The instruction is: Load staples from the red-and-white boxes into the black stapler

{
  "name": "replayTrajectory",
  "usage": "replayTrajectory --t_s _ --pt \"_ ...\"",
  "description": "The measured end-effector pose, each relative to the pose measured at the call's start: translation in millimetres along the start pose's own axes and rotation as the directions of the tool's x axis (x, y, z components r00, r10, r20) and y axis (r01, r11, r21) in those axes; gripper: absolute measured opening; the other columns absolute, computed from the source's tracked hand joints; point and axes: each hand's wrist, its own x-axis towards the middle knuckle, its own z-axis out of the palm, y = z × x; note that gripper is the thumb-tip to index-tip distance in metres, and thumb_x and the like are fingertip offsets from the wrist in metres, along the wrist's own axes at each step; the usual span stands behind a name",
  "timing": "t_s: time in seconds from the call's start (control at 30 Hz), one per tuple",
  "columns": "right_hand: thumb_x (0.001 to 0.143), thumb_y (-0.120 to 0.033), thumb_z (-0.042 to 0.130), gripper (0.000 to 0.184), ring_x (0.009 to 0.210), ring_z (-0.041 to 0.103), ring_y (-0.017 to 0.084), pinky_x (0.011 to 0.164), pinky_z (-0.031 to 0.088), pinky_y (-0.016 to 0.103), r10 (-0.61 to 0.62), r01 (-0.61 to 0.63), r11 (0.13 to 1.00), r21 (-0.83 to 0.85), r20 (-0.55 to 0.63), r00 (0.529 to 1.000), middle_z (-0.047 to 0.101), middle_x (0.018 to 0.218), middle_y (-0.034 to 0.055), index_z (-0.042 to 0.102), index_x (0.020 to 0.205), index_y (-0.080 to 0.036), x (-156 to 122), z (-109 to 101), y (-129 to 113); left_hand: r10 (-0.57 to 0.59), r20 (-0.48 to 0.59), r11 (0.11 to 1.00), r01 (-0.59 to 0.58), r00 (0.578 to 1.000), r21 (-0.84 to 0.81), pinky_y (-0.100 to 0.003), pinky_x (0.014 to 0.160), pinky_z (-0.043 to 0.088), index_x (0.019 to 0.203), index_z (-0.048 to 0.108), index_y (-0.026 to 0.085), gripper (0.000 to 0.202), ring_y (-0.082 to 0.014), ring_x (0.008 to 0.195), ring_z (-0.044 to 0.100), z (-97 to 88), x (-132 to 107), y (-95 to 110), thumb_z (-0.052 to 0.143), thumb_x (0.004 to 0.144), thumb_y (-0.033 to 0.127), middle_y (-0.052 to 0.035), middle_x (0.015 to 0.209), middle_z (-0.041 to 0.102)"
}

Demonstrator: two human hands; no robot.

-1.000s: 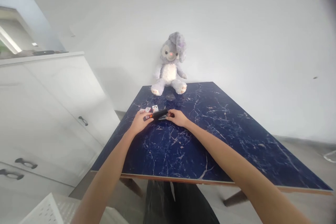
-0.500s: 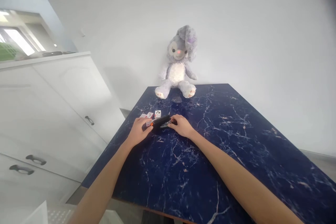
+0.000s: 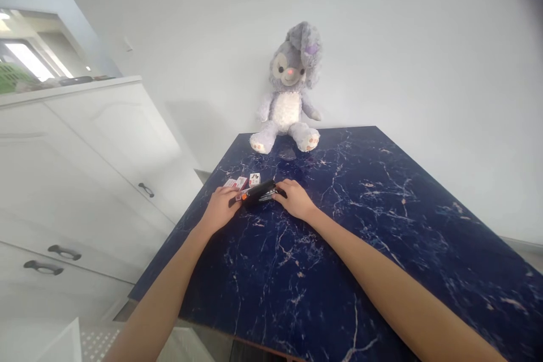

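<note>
A black stapler [image 3: 260,193] with silver metal parts and an orange spot lies slantwise between my hands, low over the tabletop. My left hand [image 3: 220,208] is closed on its left end, fingers over the top and thumb on the near side. At its right end, my right hand [image 3: 296,199] pinches it between thumb and fingers. Just behind the stapler stands a small white box [image 3: 254,179] with a dark picture on it. Red-and-white small boxes [image 3: 241,182] lie beside that one, partly hidden behind my left hand and the stapler.
The dark blue marble-patterned table [image 3: 339,226] reaches back to a pale wall. A grey plush rabbit [image 3: 287,107] sits at its far edge. White cabinets [image 3: 93,164] with dark handles stand along the left. A white perforated item [image 3: 95,342] shows at the lower left.
The view has shifted slightly, with the plush appearing a little higher and larger. Both hands keep hold of the stapler; my left fingers have shifted a little along its end.
</note>
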Motion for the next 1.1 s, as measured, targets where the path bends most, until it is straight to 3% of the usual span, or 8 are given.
replayTrajectory --t_s 0.23,0.33,0.47,0.6,0.77,0.9,1.03,1.1 --pt "0.091 -0.031 0.068 0.013 0.091 0.056 0.021 0.085 0.043 0.032 0.009 -0.008 1.0 -0.012 0.024 1.0 0.065 0.095 0.006 0.067 0.095 -0.019 3.2 -1.1 1.2 -0.077 -0.047 0.991 0.072 0.996 -0.112 -0.044 0.099 0.049 0.117 0.07 0.024 0.03 -0.028 0.112 0.062 -6.2 -2.2 5.3 0.059 0.09 0.032 -0.0083 0.118 0.068" --pt "0.091 -0.032 0.068 0.013 0.091 0.057 0.021 0.084 0.043 0.032 0.015 -0.015 1.0 -0.006 0.032 0.999 0.065 0.096 0.0057 0.067 0.095 -0.019 3.6 -1.7 0.4 -0.074 -0.11 0.97 0.046 0.991 -0.237 -0.041 0.098 0.051 0.115 0.07 0.024 0.028 -0.0257 0.114 0.062 -7.9 -3.1 12.0 0.057 0.092 0.032 -0.0085 0.12 0.067" --pt "0.09 -0.033 0.069 0.014 0.091 0.057 0.021 0.083 0.043 0.032 0.031 -0.031 1.0 0.003 0.033 0.999 0.066 0.096 0.0053 0.067 0.095 -0.02 3.4 -2.3 0.0 -0.019 -0.069 0.944 -0.005 0.997 -0.331 -0.039 0.095 0.052 0.109 0.07 0.024 0.023 -0.023 0.106 0.066 -9.6 -3.3 20.1 0.059 0.092 0.034 -0.0063 0.116 0.071" --pt "0.088 -0.023 0.069 0.02 0.093 0.058 0.02 0.088 0.044 0.033 0.028 -0.029 0.999 0.03 0.023 0.999 0.067 0.099 0.005 0.066 0.107 -0.019 2.8 -4.4 -2.6 -0.025 -0.112 0.947 -0.013 0.993 -0.321 -0.041 0.101 0.049 0.095 0.069 0.023 0.014 -0.0239 0.11 0.065 -8.3 -3.2 19.6 0.062 0.089 0.034 -0.0058 0.116 0.071" --pt "0.088 -0.022 0.068 0.027 0.092 0.061 0.019 0.087 0.045 0.031 0.084 -0.084 0.995 0.054 0.003 0.996 0.069 0.098 0.0038 0.062 0.115 -0.019 2.7 -4.3 -6.8 -0.093 -0.009 0.973 0.089 0.996 -0.212 -0.041 0.09 0.053 0.106 0.064 0.024 0.027 -0.026 0.1 0.067 -1.2 -5.8 24.5 0.069 0.083 0.038 -0.0046 0.11 0.072" --pt "0.093 -0.026 0.061 0.016 0.092 0.06 0.021 0.087 0.045 0.032 0.059 -0.06 0.996 -0.06 -0.026 0.998 0.068 0.099 0.0071 0.064 0.107 -0.019 1.5 -1.2 -9.2 -0.091 -0.091 0.991 0.08 0.992 -0.111 -0.044 0.095 0.049 0.114 0.062 0.024 0.039 -0.0292 0.106 0.063 3.1 -5.4 31.2 0.072 0.08 0.038 -0.0061 0.108 0.071" --pt "0.09 -0.028 0.064 0.046 0.105 0.059 0.027 0.095 0.043 0.037 0.007 -0.006 0.994 -0.11 0.008 1.0 0.067 0.115 0.0122 0.054 0.134 -0.018 0.2 0.2 -9.4 -0.045 -0.196 0.991 0.019 0.979 -0.131 -0.046 0.11 0.039 0.133 0.058 0.024 0.043 -0.0285 0.126 0.052 5.9 10.6 11.5 0.055 0.093 0.042 -0.0087 0.134 0.063" --pt "0.088 -0.031 0.068 0.06 0.108 0.058 0.028 0.096 0.044 0.039 0.005 -0.001 0.997 -0.082 0.052 0.999 0.067 0.116 0.0127 0.047 0.142 -0.018 0.5 -0.7 -8.6 -0.107 -0.22 0.99 0.084 0.97 -0.112 -0.05 0.114 0.034 0.134 0.06 0.024 0.042 -0.0279 0.133 0.048 8.7 20.6 -7.6 0.043 0.1 0.041 -0.0084 0.142 0.058"
